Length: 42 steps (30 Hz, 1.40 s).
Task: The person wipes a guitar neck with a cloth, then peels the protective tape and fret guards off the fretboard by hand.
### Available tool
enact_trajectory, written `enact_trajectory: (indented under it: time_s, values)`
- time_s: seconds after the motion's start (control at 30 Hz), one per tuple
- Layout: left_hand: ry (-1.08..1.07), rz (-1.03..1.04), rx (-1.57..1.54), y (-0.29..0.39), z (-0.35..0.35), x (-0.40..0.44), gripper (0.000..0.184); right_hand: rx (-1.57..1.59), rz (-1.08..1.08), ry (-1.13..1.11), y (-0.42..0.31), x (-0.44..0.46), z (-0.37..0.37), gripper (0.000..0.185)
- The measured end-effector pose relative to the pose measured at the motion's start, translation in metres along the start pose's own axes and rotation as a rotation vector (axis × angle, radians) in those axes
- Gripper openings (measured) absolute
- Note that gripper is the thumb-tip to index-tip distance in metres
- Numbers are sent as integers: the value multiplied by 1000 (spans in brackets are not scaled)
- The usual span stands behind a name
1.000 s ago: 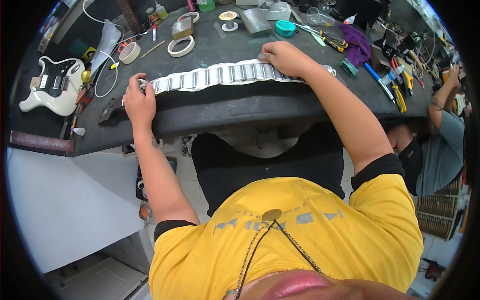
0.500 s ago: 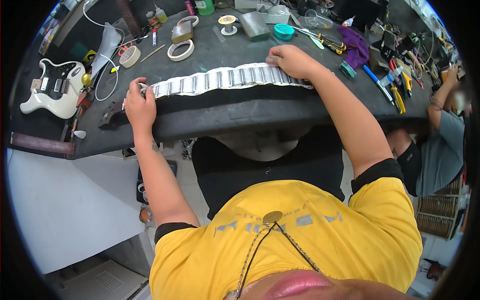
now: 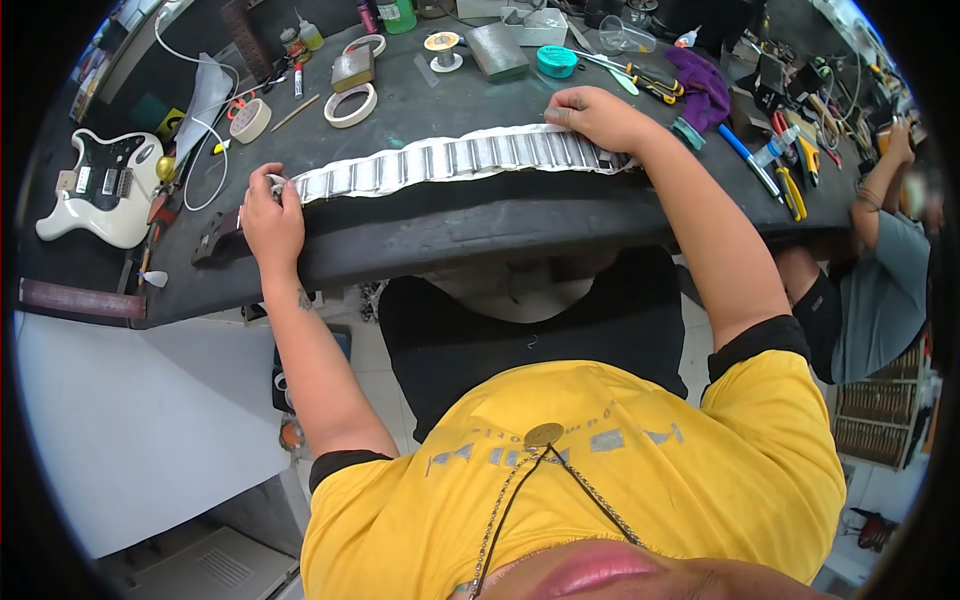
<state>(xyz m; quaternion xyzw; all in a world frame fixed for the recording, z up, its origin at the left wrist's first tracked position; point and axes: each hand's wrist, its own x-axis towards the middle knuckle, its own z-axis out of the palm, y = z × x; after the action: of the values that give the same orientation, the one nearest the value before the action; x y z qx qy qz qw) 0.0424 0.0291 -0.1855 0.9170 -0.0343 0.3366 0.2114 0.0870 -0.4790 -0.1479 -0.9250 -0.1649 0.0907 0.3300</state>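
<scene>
A guitar neck [image 3: 440, 162] lies across the front of the dark bench, its fretboard covered in whitish masking between the metal frets. Its dark headstock [image 3: 214, 238] points left. My left hand [image 3: 273, 222] is wrapped round the neck near the headstock, the fingertips partly hidden behind it. Near the right end, my right hand [image 3: 597, 118] has its thumb and fingers pressed together at the far edge of the masking. Whatever is between those fingers is too small to make out.
On the left lies a white guitar body [image 3: 100, 190]. Tape rolls [image 3: 350, 106], a solder spool [image 3: 443, 52], a metal block [image 3: 497, 52] and a teal container [image 3: 556, 61] stand behind the neck. Pliers [image 3: 790, 193] and a purple cloth [image 3: 700, 88] are at right. Another person [image 3: 880, 290] sits far right.
My right hand has slid rightward along the neck's far edge. My left hand keeps its hold near the headstock. The whole view has shifted slightly.
</scene>
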Motion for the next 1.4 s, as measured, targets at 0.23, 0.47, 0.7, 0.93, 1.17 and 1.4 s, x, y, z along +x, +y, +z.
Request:
enact_trajectory:
  time_s: [0.23, 0.47, 0.7, 0.93, 1.17, 1.4]
  values:
    - [-7, -7, -1, -1, -1, 0, 29, -128, 41, -53, 13, 0, -8, 33]
    - [-14, -26, -4, -3, 2, 1, 29, -38, 35, 20, 11, -15, -15, 34]
    - [-36, -18, 2, -3, -1, 2, 29, -114, 57, 12, 23, -24, -19, 33]
    - [-20, -10, -5, -3, 1, 1, 30, -6, 27, 128, 37, -32, -24, 32]
    - [-12, -15, 20, -2, 1, 1, 30, -69, 85, 79, 47, -31, -26, 32]
    - [-16, -12, 24, -6, 2, 1, 31, -73, -13, 36, 70, -38, -48, 29]
